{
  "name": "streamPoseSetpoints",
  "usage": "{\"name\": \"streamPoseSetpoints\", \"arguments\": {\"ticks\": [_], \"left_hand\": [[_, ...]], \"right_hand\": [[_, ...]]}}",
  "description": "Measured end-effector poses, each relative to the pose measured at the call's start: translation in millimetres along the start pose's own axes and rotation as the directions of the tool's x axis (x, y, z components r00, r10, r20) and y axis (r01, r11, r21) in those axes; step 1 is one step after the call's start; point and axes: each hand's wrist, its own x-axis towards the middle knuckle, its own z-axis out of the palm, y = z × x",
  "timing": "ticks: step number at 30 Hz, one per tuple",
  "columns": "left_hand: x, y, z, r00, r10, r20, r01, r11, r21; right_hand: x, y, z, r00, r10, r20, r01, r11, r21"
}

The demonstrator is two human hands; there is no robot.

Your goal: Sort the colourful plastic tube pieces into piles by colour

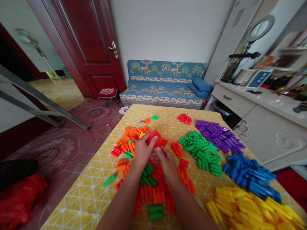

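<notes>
Over the middle of the table, my left hand point(143, 150) is closed on several short red plastic tubes point(153, 134), which show past its thumb and fingers. Close beside it, my right hand point(166, 161) has its fingers curled in a pinch; what they hold, if anything, is hidden. Below and between my forearms lie more red tubes point(158, 195) with some green tubes point(147, 174). Left of my hands spreads a mixed pile of orange tubes point(126, 139) with a few red, green and yellow ones. A single green tube point(109, 180) lies apart.
On the yellow patterned tablecloth point(79, 195), sorted piles stand at the right: green point(202, 151), purple point(219, 135), blue point(249, 172) and yellow point(256, 207). A small red pile point(184, 118) lies farther back. Beyond are a blue sofa point(163, 88) and a white cabinet point(275, 127).
</notes>
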Motion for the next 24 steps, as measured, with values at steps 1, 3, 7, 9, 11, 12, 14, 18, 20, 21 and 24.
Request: {"name": "streamPoseSetpoints", "arguments": {"ticks": [1,3,7,9,11,12,14,18,20,21,24], "left_hand": [[-1.2,2.0,0.0,1.000,0.024,-0.008,-0.024,1.000,0.018],[-3.5,5.9,0.0,0.996,0.094,0.006,-0.094,0.995,0.034],[-6.0,12.4,-0.4,0.957,0.258,0.133,-0.265,0.964,0.033],[-6.4,14.7,-0.1,0.923,0.323,0.208,-0.330,0.944,0.003],[-7.0,16.5,1.0,0.893,0.359,0.271,-0.361,0.931,-0.042],[-7.5,17.1,2.0,0.887,0.357,0.292,-0.355,0.933,-0.061],[-8.9,17.8,4.3,0.896,0.314,0.313,-0.298,0.949,-0.100],[-11.5,16.4,7.5,0.917,0.201,0.344,-0.150,0.974,-0.169],[-11.4,14.6,6.7,0.910,0.200,0.363,-0.144,0.974,-0.175],[-11.1,13.4,5.6,0.910,0.205,0.360,-0.147,0.972,-0.181],[-8.5,8.2,0.8,0.938,0.195,0.287,-0.123,0.960,-0.253]], "right_hand": [[-0.9,-3.5,1.3,0.996,0.091,0.008,-0.092,0.988,0.125],[-3.4,-11.8,4.6,0.966,0.232,0.115,-0.257,0.900,0.353],[-7.2,-27.2,9.5,0.953,0.217,0.212,-0.303,0.728,0.615],[-6.4,-31.4,8.9,0.972,0.192,0.137,-0.232,0.689,0.686],[-3.5,-31.9,5.8,0.980,0.190,0.057,-0.171,0.665,0.727],[-1.4,-31.0,3.6,0.980,0.197,0.029,-0.154,0.657,0.738],[3.0,-27.1,-0.6,0.977,0.212,-0.016,-0.130,0.656,0.744],[7.9,-16.3,-3.9,0.975,0.216,-0.048,-0.112,0.667,0.737],[8.0,-11.4,-3.0,0.976,0.216,-0.040,-0.119,0.674,0.729],[8.1,-9.7,-2.8,0.975,0.215,-0.049,-0.114,0.681,0.724],[13.4,-12.3,-6.9,0.974,0.198,-0.107,-0.067,0.709,0.702]]}}
